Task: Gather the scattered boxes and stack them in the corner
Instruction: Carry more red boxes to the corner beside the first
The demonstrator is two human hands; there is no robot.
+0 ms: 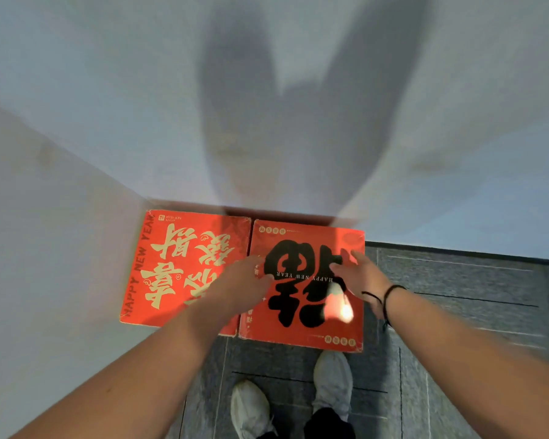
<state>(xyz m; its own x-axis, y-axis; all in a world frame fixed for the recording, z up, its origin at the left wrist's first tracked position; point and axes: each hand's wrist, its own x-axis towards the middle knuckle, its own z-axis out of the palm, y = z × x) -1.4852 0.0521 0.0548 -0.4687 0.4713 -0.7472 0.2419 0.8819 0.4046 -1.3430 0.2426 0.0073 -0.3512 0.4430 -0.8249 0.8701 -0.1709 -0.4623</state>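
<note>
Two red boxes sit side by side in the corner where two pale walls meet. The left box (171,267) has gold characters and "HAPPY NEW YEAR" along its edge. The right box (301,312) carries a large black character. My left hand (244,280) lies with relaxed fingers over the seam between the boxes, at the right box's left edge. My right hand (358,280) rests with spread fingers on the right box's top near its right edge. Both hands are motion-blurred, and I cannot tell whether they touch the box.
The floor (457,299) is dark grey tile. My two pale shoes (333,381) stand just in front of the right box. Walls close off the left and far sides; my shadow falls on the far wall (292,122).
</note>
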